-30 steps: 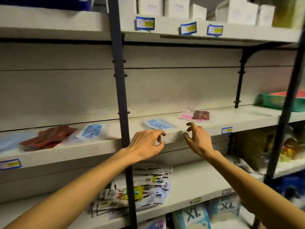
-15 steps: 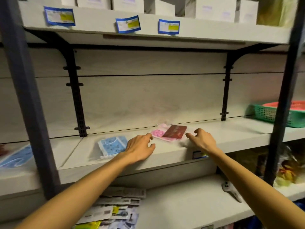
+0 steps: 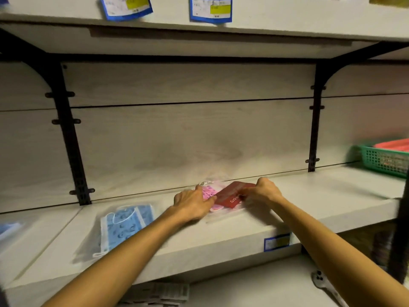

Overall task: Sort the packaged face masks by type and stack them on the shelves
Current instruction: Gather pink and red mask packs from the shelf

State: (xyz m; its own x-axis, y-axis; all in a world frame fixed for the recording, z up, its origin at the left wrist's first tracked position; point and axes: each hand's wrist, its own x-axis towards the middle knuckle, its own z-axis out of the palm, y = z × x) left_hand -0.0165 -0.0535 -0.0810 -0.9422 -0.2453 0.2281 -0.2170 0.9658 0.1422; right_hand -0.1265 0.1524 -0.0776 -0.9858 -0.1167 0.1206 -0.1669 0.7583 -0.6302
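Observation:
On the middle shelf [image 3: 321,196] a red mask packet [image 3: 230,196] lies partly over a pink patterned mask packet [image 3: 208,192], both in clear wrap near the back wall. My left hand [image 3: 192,203] covers the pink packet's left edge, fingers curled onto it. My right hand [image 3: 262,191] pinches the red packet's right end. A blue patterned mask packet [image 3: 126,222] lies flat to the left, apart from both hands. The edge of another blue packet [image 3: 8,228] shows at the far left.
A green mesh basket [image 3: 385,160] with red contents stands at the shelf's right end. Black brackets [image 3: 73,151] rise on the back wall. A price label [image 3: 276,241] sits on the shelf edge. Below lie paper packets [image 3: 159,293] and a white object [image 3: 325,286].
The view has moved closer and to the right. Both hands have reached forward from the shelf's front edge onto the pink and red packets.

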